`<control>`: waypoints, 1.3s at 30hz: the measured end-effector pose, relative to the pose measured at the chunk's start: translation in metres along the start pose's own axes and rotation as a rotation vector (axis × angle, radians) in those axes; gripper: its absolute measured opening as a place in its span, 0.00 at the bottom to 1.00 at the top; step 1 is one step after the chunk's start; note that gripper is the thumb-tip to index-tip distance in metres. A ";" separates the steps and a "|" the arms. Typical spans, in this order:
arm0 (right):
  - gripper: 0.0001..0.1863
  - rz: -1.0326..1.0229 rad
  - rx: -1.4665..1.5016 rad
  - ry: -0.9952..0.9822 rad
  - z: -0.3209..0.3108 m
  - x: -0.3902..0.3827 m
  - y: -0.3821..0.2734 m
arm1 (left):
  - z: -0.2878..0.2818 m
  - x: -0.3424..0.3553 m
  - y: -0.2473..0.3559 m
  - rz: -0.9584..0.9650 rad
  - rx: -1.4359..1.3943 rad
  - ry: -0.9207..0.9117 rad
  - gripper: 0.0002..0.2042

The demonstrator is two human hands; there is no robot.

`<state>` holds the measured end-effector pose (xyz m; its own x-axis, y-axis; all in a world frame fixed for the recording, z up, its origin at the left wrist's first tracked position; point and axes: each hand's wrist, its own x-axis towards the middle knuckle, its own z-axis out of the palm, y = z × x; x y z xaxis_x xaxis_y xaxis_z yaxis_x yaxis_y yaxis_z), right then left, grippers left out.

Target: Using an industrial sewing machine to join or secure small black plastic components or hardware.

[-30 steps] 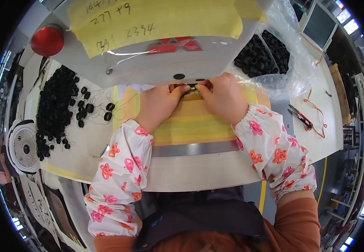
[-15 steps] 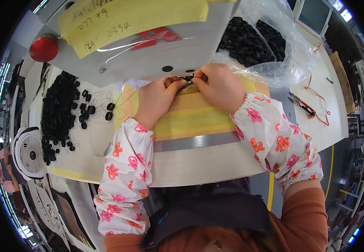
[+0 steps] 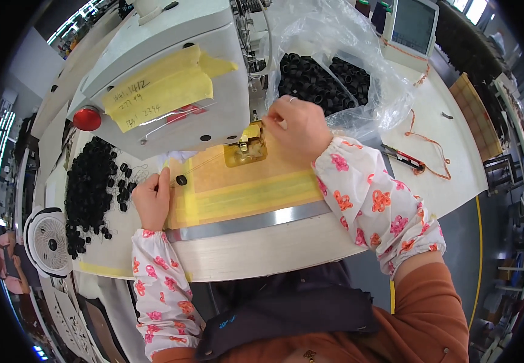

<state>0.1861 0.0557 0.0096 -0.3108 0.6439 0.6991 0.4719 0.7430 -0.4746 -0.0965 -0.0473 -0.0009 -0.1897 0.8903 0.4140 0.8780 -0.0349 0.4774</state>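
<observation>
My left hand lies on the left end of the yellow taped work plate, its fingertips pinching a small black ring. A thin thread runs from that ring toward the amber clamp under the sewing machine head. My right hand is just right of the clamp, fingers curled and pinched together by the needle area. What it pinches, if anything, is too small to tell. Both forearms wear white sleeve covers with orange flowers.
A heap of black rings lies left of my left hand. A clear plastic bag of more black rings sits behind my right hand. Snips on an orange cord lie to the right. A red knob, small fan and screen are around.
Both hands were together at the clamp. My left hand has now drawn away to the left with a black ring, and my right hand has shifted to the clamp's right side.
</observation>
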 end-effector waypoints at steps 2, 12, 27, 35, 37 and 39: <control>0.06 0.079 -0.258 -0.060 -0.016 0.009 0.017 | -0.001 -0.002 -0.002 -0.073 -0.157 0.024 0.15; 0.08 0.137 -0.536 -0.317 -0.022 0.008 0.040 | 0.046 0.006 0.078 0.364 -0.004 -0.107 0.10; 0.09 0.500 0.474 -0.552 -0.016 0.011 -0.003 | 0.060 0.018 0.071 0.154 -0.273 -0.266 0.12; 0.12 0.774 0.931 -0.567 0.000 -0.003 -0.022 | 0.059 0.011 0.068 -0.053 -0.661 -0.361 0.10; 0.11 0.766 0.908 -0.564 0.003 -0.006 -0.025 | 0.058 0.009 0.072 -0.106 -0.893 -0.373 0.07; 0.12 0.715 0.938 -0.516 0.006 -0.010 -0.024 | 0.049 0.013 0.074 -0.068 -0.831 -0.458 0.06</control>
<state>0.1728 0.0330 0.0104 -0.6112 0.7898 -0.0522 -0.0273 -0.0870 -0.9958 -0.0122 -0.0157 0.0016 0.1166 0.9876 0.1050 0.2444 -0.1310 0.9608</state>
